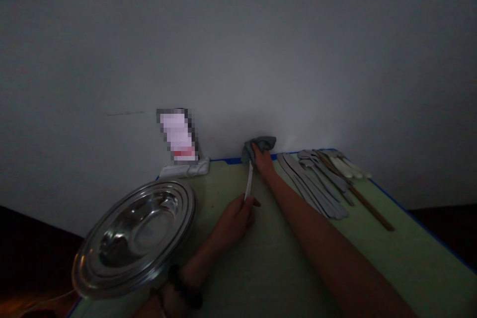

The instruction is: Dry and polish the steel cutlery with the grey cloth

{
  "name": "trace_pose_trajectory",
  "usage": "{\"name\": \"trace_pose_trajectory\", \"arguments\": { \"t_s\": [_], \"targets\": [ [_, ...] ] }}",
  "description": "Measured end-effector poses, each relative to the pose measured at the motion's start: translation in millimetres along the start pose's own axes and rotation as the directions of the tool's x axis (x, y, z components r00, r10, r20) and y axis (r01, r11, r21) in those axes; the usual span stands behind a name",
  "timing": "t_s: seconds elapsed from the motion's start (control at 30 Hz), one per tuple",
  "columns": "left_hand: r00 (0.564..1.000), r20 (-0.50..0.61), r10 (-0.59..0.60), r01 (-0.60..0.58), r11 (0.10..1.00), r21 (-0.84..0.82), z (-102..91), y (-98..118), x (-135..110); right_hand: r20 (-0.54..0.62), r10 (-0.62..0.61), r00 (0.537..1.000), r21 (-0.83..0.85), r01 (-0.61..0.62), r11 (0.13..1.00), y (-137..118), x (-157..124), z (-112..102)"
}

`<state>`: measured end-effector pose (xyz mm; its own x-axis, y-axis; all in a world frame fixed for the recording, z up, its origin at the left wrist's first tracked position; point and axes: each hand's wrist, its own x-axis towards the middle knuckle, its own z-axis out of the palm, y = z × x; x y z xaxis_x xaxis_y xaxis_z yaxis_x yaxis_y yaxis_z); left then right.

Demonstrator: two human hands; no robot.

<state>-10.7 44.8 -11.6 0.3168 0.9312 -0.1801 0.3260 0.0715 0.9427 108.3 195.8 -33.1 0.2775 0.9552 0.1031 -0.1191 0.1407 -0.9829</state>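
My left hand point(238, 218) is closed round the near end of a slim, pale metal piece of cutlery point(249, 182). Its far end disappears into a grey-green cloth point(266, 142), so I cannot tell which kind it is. Further out, near the wall, my right hand point(263, 163) grips that cloth, pressed about the cutlery's far end. To the right of my right forearm lie several table knives point(307, 186) side by side. Spoons point(307, 163) and other metal cutlery rest beyond them, with wooden chopsticks point(372, 208) and white-handled utensils point(346, 166).
Wide, shiny metal dishes point(179, 228) are stacked at the left of the green tabletop point(276, 263). A phone with a blurred screen point(179, 134) leans upright behind them on a white object point(175, 171). A grey wall point(238, 49) closes off the table's far edge.
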Motion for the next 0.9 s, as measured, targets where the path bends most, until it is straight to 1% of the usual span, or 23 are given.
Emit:
{"name": "trace_pose_trajectory", "arguments": {
  "t_s": [0.1, 0.17, 0.27, 0.4, 0.5, 0.57, 0.67, 0.77, 0.83, 0.9],
  "targets": [
    [0.999, -0.016, 0.031, -0.031, 0.999, 0.011, 0.3, 0, -2, -0.025, -0.001, 1.0, -0.091, -0.001, 0.996, -8, -11, 0],
    [0.999, -0.02, 0.048, -0.048, 0.999, 0.017, 0.2, -1, -3, -0.021, 0.001, 1.0, -0.137, -0.004, 0.991, -12, -23, 0],
    [0.997, -0.023, 0.072, -0.071, 0.997, 0.035, -0.4, -3, -3, -0.02, 0.016, 1.0, -0.201, -0.02, 0.979, -17, -52, -2],
    [0.994, -0.007, 0.11, -0.109, 0.991, 0.079, -0.4, -5, -5, -0.016, 0.047, 0.999, -0.264, -0.05, 0.963, -20, -98, -12],
    [0.99, 0.03, 0.135, -0.137, 0.983, 0.121, 1.5, -5, -10, -0.033, 0.074, 0.997, -0.268, -0.08, 0.96, -21, -119, -21],
    [0.988, 0.055, 0.146, -0.153, 0.974, 0.165, 3.5, -5, -14, -0.068, 0.12, 0.99, -0.225, -0.132, 0.965, -22, -122, -25],
    [0.978, 0.111, 0.175, -0.202, 0.924, 0.326, 5.9, -5, -21, -0.104, 0.148, 0.984, -0.144, -0.162, 0.976, -20, -113, -29],
    [0.948, 0.208, 0.239, -0.314, 0.795, 0.519, 7.0, -3, -29, -0.092, 0.115, 0.989, -0.079, -0.123, 0.989, -16, -96, -35],
    [0.922, 0.271, 0.277, -0.387, 0.699, 0.602, 7.0, 1, -34, -0.083, 0.088, 0.993, -0.027, -0.09, 0.996, -12, -85, -42],
    [0.901, 0.336, 0.275, -0.434, 0.62, 0.654, 6.8, 6, -37, -0.059, 0.047, 0.997, 0.014, -0.046, 0.999, -9, -74, -50]
  ]
}}
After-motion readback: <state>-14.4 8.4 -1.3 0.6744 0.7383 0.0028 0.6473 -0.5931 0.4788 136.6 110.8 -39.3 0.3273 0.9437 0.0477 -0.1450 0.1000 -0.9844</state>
